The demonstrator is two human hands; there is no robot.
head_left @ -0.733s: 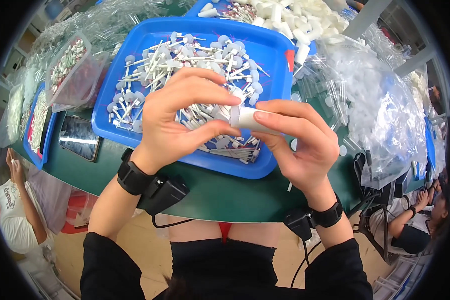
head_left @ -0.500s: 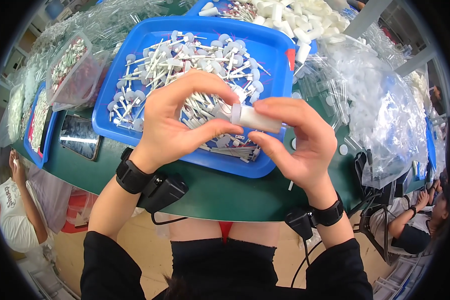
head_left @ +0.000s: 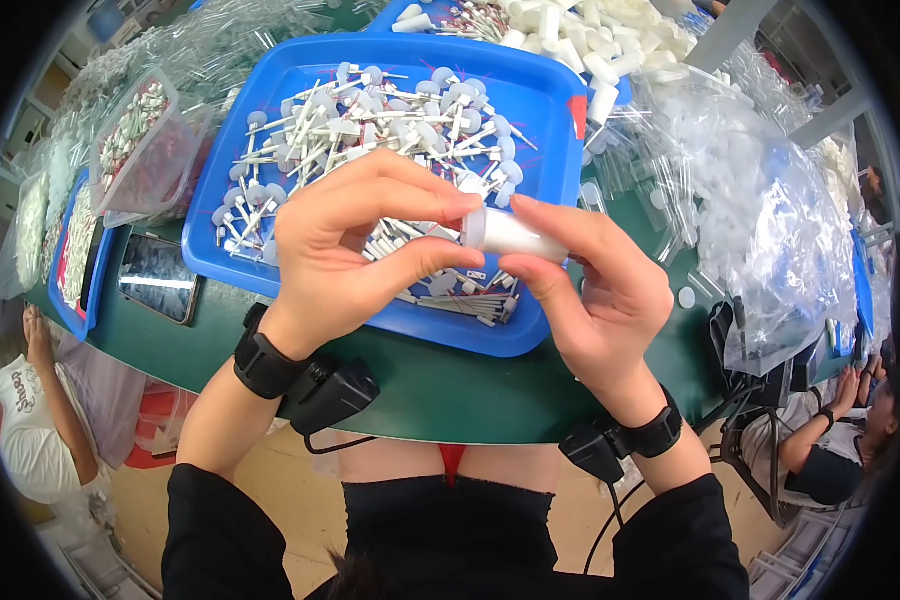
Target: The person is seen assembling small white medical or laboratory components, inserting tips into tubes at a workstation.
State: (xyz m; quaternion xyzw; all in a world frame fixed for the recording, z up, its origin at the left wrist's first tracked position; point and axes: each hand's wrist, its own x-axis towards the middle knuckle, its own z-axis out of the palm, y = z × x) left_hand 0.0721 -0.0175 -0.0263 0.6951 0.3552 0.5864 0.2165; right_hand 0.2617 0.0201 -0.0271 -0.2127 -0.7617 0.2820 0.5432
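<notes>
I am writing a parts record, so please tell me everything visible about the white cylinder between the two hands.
The white cylinder looks smooth and perhaps plastic, with a wider, translucent collar at its left end. It is held sideways, its right end slightly lower in the picture, over the blue tray. The left hand pinches it near the collar; the right hand frames its body, though contact is unclear.

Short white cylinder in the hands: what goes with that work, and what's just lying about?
In the work:
short white cylinder, between left hand and right hand
likely: blue rectangular plastic tray; white-stemmed parts

Probably lying about:
dark rectangular phone
crumpled clear plastic bag
</notes>
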